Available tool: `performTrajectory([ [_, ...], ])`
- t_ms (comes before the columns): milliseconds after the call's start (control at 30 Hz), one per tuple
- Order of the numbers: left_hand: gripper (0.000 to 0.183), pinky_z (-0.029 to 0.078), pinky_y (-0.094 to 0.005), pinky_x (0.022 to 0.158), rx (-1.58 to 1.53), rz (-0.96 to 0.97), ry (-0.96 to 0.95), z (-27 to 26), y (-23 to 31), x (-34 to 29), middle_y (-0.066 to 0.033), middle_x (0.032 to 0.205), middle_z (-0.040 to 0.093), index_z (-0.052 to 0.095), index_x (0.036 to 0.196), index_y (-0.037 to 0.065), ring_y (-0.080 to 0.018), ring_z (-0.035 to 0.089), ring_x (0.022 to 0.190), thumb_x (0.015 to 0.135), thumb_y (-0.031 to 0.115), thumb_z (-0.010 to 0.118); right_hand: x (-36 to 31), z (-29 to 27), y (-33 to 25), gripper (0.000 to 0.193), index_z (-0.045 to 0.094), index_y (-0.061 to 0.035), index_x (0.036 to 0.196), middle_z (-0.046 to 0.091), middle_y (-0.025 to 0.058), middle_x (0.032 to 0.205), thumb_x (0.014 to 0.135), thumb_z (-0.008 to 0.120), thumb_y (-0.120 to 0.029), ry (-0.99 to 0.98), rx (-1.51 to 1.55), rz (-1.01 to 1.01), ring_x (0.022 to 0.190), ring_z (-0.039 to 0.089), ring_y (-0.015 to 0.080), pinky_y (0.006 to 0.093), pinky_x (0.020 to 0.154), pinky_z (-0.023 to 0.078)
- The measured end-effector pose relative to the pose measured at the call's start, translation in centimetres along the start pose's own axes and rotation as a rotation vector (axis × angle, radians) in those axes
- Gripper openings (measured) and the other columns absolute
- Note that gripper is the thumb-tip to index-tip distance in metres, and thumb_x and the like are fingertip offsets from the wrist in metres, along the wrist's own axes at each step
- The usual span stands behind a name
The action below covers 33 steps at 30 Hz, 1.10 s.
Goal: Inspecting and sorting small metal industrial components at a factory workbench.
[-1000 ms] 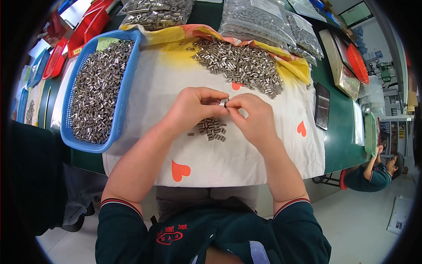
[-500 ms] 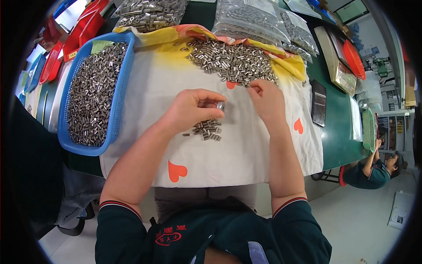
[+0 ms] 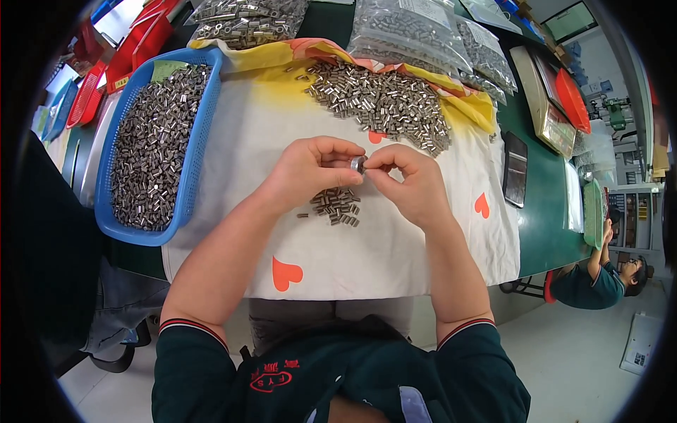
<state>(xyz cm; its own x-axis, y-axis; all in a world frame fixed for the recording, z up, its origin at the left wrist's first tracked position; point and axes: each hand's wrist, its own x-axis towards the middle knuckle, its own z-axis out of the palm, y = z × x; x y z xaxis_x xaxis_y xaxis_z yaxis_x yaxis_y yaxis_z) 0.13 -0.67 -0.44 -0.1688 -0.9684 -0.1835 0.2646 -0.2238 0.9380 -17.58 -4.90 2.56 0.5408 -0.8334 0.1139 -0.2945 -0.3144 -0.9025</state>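
Note:
Over the middle of the white cloth, my left hand (image 3: 308,171) grips a short, shiny metal ring (image 3: 357,164) between thumb and fingers. My right hand (image 3: 409,182) meets it from the right, fingertips pinched together at the ring's edge; whatever they hold is hidden. Below my left hand lies a small pile of metal pins or sleeves (image 3: 336,204), with a single one off to its left. Farther back, a large heap of similar small metal cylinders (image 3: 381,99) is spread over the cloth.
A blue basket (image 3: 199,151) full of small metal cylinders stands at the left. Bagged metal parts (image 3: 405,32) line the back. To the right, a dark phone-like device (image 3: 515,169) lies on the green table (image 3: 539,233). Another person (image 3: 599,282) sits at far right.
My right hand has moved from the edge of the large heap, leftward and nearer, to the metal ring. My left hand holds the ring in nearly the same place.

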Motion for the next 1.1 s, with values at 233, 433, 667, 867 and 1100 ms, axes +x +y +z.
performTrajectory([
  [233,0.031,0.047,-0.0195,0.066,0.049,0.004,0.021,0.0,-0.3,0.0,-0.0017,0.079,0.061,0.059,0.102,-0.002,-0.0057,0.055,0.071,0.072,0.001,0.067,-0.3,0.8,0.1,0.006,0.058,-0.0035,0.073,0.058,0.0072,0.072,0.068,0.06,-0.001,0.088,-0.316,-0.253,0.068,0.056,0.0215,0.0298,0.062,0.045],
  [433,0.031,0.047,-0.0198,0.066,0.087,0.0,0.074,0.0,-0.1,-0.2,-0.0023,0.081,0.062,0.06,0.101,-0.002,-0.0059,0.056,0.072,0.072,0.001,0.067,-0.3,1.5,0.2,0.009,0.056,-0.0041,0.071,0.057,0.007,0.071,0.064,0.061,0.0,0.127,-0.292,-0.237,0.069,0.055,0.0244,0.0341,0.061,0.045],
  [667,0.031,0.047,-0.0196,0.065,0.195,-0.002,0.069,0.4,0.5,-0.4,-0.0021,0.08,0.061,0.061,0.101,-0.002,-0.0058,0.055,0.072,0.071,0.002,0.068,-0.4,1.5,0.5,0.01,0.055,-0.0043,0.07,0.056,0.0073,0.07,0.064,0.061,0.001,0.134,-0.427,-0.384,0.069,0.055,0.0254,0.0344,0.061,0.045],
  [867,0.03,0.047,-0.0192,0.064,0.029,0.009,-0.003,-0.2,0.2,-0.1,-0.002,0.08,0.061,0.06,0.101,-0.002,-0.0055,0.055,0.071,0.072,0.003,0.068,-0.2,0.4,-0.5,0.009,0.06,-0.003,0.078,0.06,0.0066,0.073,0.069,0.062,-0.003,0.035,-0.136,-0.071,0.066,0.057,0.0177,0.0285,0.061,0.046],
  [1100,0.031,0.047,-0.0192,0.066,0.151,-0.023,0.0,0.2,-0.5,-0.1,-0.0012,0.08,0.06,0.06,0.1,-0.002,-0.0054,0.055,0.071,0.071,0.004,0.069,0.8,-1.9,2.1,0.012,0.062,-0.002,0.085,0.058,0.0008,0.072,0.074,0.062,-0.006,0.043,-0.054,0.18,0.065,0.052,0.0078,0.0219,0.062,0.043],
])
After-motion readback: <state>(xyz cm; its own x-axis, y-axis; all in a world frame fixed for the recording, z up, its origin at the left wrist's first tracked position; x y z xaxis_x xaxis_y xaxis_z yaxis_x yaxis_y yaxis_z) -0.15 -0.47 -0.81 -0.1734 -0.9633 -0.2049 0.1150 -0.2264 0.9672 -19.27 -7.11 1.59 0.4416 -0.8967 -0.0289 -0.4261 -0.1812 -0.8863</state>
